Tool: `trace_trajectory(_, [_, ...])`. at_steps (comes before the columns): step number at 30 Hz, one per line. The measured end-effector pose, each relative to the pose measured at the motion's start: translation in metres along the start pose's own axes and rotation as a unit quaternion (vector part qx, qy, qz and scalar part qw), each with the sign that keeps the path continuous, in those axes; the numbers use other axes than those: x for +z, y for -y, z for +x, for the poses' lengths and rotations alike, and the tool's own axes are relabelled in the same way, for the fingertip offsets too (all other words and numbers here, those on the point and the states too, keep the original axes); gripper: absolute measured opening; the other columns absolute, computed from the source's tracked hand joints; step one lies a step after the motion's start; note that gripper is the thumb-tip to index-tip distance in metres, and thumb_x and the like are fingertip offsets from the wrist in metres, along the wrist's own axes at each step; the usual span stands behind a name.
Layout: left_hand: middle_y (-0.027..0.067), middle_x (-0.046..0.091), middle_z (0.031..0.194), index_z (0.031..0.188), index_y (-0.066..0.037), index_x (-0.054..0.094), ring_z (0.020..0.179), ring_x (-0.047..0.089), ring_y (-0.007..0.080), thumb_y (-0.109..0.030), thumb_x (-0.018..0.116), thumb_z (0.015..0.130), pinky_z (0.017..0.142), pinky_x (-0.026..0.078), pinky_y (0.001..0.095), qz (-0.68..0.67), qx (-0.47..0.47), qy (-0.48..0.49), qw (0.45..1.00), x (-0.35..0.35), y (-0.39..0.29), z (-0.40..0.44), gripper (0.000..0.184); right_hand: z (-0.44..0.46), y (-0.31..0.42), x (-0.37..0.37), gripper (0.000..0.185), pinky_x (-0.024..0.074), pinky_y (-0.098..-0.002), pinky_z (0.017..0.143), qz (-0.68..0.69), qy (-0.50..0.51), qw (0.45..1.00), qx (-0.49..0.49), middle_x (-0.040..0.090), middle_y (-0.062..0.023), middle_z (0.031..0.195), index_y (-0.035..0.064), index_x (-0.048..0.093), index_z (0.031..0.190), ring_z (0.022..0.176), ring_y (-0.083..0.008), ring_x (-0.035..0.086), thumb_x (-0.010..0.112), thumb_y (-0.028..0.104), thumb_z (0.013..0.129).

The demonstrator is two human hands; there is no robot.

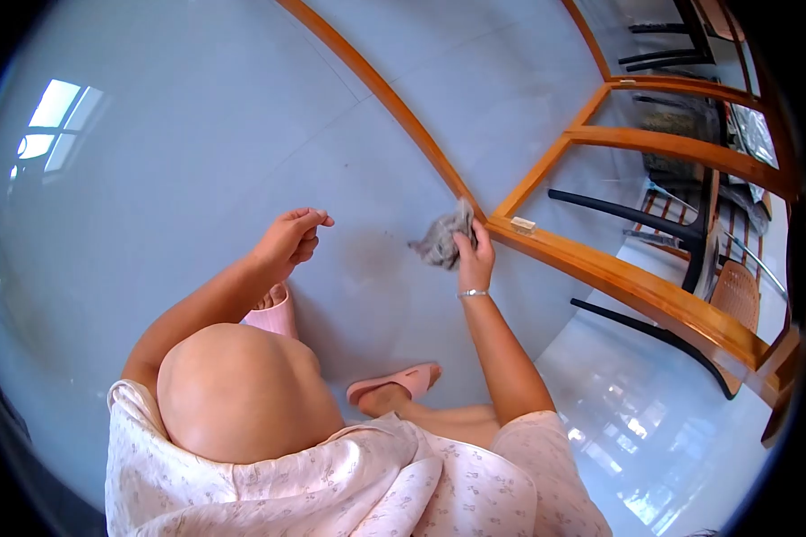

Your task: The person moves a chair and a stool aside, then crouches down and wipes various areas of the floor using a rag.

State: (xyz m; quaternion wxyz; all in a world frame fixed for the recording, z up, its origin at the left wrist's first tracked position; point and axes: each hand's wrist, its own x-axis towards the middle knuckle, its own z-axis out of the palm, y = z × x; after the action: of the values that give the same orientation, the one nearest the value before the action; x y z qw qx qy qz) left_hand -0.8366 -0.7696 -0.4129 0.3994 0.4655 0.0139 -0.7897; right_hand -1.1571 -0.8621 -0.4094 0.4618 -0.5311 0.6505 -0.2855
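Note:
A crumpled grey cloth (442,240) is gripped in my right hand (478,257), close to the corner where wooden bars meet. One end of the cloth reaches up beside the wooden frame (600,273); whether it touches the wood I cannot tell. My left hand (288,242) hovers over the floor further left, its fingers curled and the thumb pressed to the index finger. Anything in that pinch is too small or hidden to make out. A faint darker patch shows on the floor (331,170) between the hands.
Black-legged chairs (636,215) and a woven seat (736,295) stand beyond the wooden frame at right. A small pale label (523,225) is on the wood. Below me are pink slippers (412,383) and my bent knee (242,385). The shiny floor reflects a window.

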Motion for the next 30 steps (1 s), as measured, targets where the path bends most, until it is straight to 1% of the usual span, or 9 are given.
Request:
trace_trajectory(2, [-0.0084, 0.027, 0.056, 0.092, -0.004, 0.054, 0.045, 0.020, 0.0045, -0.023, 0.053, 0.094, 0.042, 0.017, 0.0218, -0.001, 0.001, -0.001, 1.000, -0.004, -0.001, 0.000, 0.019, -0.018, -0.035, -0.008, 0.049, 0.0397, -0.0336, 0.098, -0.097, -0.006, 0.995, 0.018, 0.054, -0.0152, 0.122, -0.0052, 0.053, 0.122, 0.113, -0.0243, 0.052, 0.068, 0.014, 0.079])
trace_trajectory(4, [-0.0080, 0.027, 0.055, 0.092, -0.004, 0.056, 0.046, 0.020, 0.0049, -0.022, 0.054, 0.093, 0.043, 0.018, 0.0233, 0.007, -0.012, -0.010, 1.000, -0.009, 0.000, 0.000, 0.018, -0.031, -0.086, -0.008, 0.054, 0.0385, -0.0388, 0.100, -0.315, 0.029, 0.948, -0.042, 0.050, -0.0189, 0.124, -0.0035, 0.050, 0.124, 0.116, -0.0316, 0.049, 0.069, 0.016, 0.077])
trace_trajectory(8, [-0.0079, 0.028, 0.055, 0.092, -0.004, 0.056, 0.044, 0.020, 0.0048, -0.021, 0.053, 0.093, 0.042, 0.017, 0.0228, 0.009, -0.028, -0.036, 0.999, -0.029, 0.018, -0.004, 0.017, -0.044, -0.086, 0.064, 0.055, 0.0361, -0.0423, 0.101, -0.364, -0.088, 0.924, -0.072, 0.042, -0.0202, 0.130, -0.0012, 0.047, 0.127, 0.118, -0.0369, 0.043, 0.062, 0.006, 0.074])
trace_trajectory(14, [-0.0072, 0.029, 0.056, 0.093, -0.004, 0.056, 0.044, 0.022, 0.0046, -0.021, 0.054, 0.094, 0.037, 0.016, 0.0222, 0.009, -0.067, -0.030, 0.997, -0.036, 0.032, -0.017, 0.017, -0.025, -0.016, 0.169, 0.054, 0.0369, -0.0441, 0.099, -0.296, -0.064, 0.948, -0.100, 0.043, -0.0183, 0.129, 0.0010, 0.048, 0.125, 0.119, -0.0370, 0.041, 0.057, -0.004, 0.071])
trace_trajectory(17, [-0.0069, 0.029, 0.056, 0.093, -0.005, 0.056, 0.042, 0.022, 0.0047, -0.021, 0.055, 0.094, 0.035, 0.014, 0.0225, 0.019, -0.095, -0.029, 0.995, -0.024, 0.027, -0.026, 0.016, 0.003, 0.008, 0.199, 0.049, 0.0373, -0.0417, 0.100, -0.220, -0.029, 0.961, -0.163, 0.045, -0.0186, 0.126, -0.0004, 0.049, 0.123, 0.120, -0.0358, 0.043, 0.058, 0.000, 0.075])
trace_trajectory(19, [-0.0070, 0.030, 0.056, 0.093, -0.005, 0.056, 0.041, 0.022, 0.0047, -0.022, 0.055, 0.094, 0.034, 0.014, 0.0229, 0.032, -0.085, -0.021, 0.996, -0.023, 0.027, -0.029, 0.018, 0.018, 0.043, 0.205, 0.042, 0.0377, -0.0394, 0.100, -0.074, 0.055, 0.992, -0.084, 0.049, -0.0186, 0.123, -0.0020, 0.051, 0.120, 0.118, -0.0345, 0.046, 0.058, 0.007, 0.079])
trace_trajectory(24, [-0.0071, 0.030, 0.055, 0.093, -0.005, 0.056, 0.042, 0.022, 0.0044, -0.024, 0.056, 0.094, 0.035, 0.014, 0.0231, 0.031, -0.069, 0.003, 0.997, -0.032, 0.031, -0.035, 0.019, 0.009, 0.066, 0.144, 0.044, 0.0429, -0.0325, 0.093, 0.004, 0.094, 0.992, -0.086, 0.052, -0.0119, 0.119, -0.0032, 0.053, 0.119, 0.108, -0.0239, 0.054, 0.063, 0.015, 0.080])
trace_trajectory(26, [-0.0071, 0.030, 0.055, 0.093, -0.005, 0.056, 0.043, 0.022, 0.0044, -0.025, 0.056, 0.094, 0.036, 0.015, 0.0230, 0.040, -0.063, -0.001, 0.997, -0.033, 0.040, -0.036, 0.020, -0.017, 0.057, 0.112, 0.046, 0.0429, -0.0332, 0.093, -0.002, 0.087, 0.996, -0.019, 0.053, -0.0104, 0.118, -0.0019, 0.052, 0.120, 0.108, -0.0224, 0.053, 0.065, 0.016, 0.080])
trace_trajectory(30, [-0.0068, 0.032, 0.056, 0.090, -0.006, 0.058, 0.045, 0.023, 0.0043, -0.025, 0.057, 0.093, 0.041, 0.017, 0.0220, 0.068, -0.059, -0.009, 0.996, -0.031, 0.061, -0.035, 0.019, -0.075, -0.028, 0.071, 0.053, 0.0423, -0.0365, 0.094, -0.166, 0.097, 0.981, -0.007, 0.053, -0.0145, 0.119, -0.0015, 0.050, 0.122, 0.110, -0.0279, 0.053, 0.070, 0.016, 0.076])
